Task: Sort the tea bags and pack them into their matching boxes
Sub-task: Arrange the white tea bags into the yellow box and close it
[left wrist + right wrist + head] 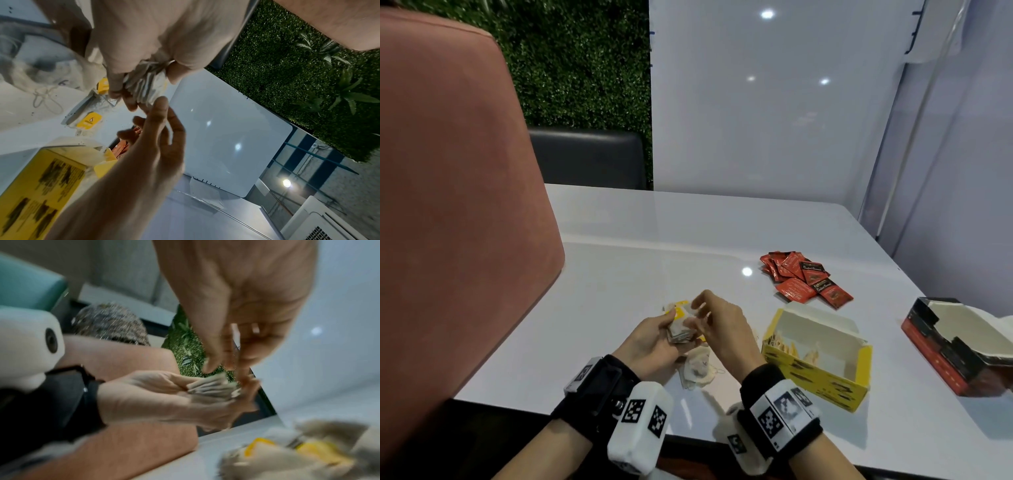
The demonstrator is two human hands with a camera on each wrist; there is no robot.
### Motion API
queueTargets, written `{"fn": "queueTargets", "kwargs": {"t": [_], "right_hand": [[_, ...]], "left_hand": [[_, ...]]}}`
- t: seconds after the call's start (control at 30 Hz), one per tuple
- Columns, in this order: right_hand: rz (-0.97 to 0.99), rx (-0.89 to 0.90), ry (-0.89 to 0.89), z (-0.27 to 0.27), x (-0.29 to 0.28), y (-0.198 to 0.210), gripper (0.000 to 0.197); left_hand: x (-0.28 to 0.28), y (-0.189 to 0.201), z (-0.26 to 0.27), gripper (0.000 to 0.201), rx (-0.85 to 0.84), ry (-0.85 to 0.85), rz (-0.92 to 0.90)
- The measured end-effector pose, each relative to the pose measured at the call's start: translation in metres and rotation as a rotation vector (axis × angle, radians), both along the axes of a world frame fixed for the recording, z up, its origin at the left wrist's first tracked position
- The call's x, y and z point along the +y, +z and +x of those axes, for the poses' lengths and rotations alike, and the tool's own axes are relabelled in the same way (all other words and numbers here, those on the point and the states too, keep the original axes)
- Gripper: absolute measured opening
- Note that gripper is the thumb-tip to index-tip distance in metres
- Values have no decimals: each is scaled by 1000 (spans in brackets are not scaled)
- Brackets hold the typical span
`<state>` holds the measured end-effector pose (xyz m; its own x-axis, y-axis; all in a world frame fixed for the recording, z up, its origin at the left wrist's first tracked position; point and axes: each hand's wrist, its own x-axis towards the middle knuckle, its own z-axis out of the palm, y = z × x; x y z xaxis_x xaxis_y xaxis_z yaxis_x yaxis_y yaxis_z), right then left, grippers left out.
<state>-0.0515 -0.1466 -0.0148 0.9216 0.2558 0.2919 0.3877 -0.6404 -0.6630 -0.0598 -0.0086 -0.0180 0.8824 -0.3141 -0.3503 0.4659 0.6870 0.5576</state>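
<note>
From the head view, your left hand (654, 339) is gripping a small stack of pale paper tea bags (681, 330), fingers curled round it. Your right hand (717, 318) is hovering just beside the stack, fingers loose and holding nothing. The open yellow cardboard box (822, 380) is lying to your right, long side running away to the right, so your right hand is nearer it.

From the left wrist view, the stack is being pinched edge-up.

From the right wrist view, your right fingertips (207, 368) are reaching the stack's top; touching or not, I cannot tell.
</note>
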Motion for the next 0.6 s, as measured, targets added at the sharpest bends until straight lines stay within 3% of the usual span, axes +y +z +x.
{"fn": "queueTargets", "kwargs": {"t": [0.1,0.2,0.27,0.6], "right_hand": [[-305,-149,183,-3,-5,8,30],[-442,-211,234,-2,-5,8,22],[-437,-225,224,-1,-7,8,16],[-254,-324,54,-3,-10,5,10]], "left_hand": [[0,1,0,25,-5,-19,50],[0,0,0,36,-14,-24,52],[0,-1,1,45,-15,-38,37],[-3,2,-3,45,-28,-86,-43]]}}
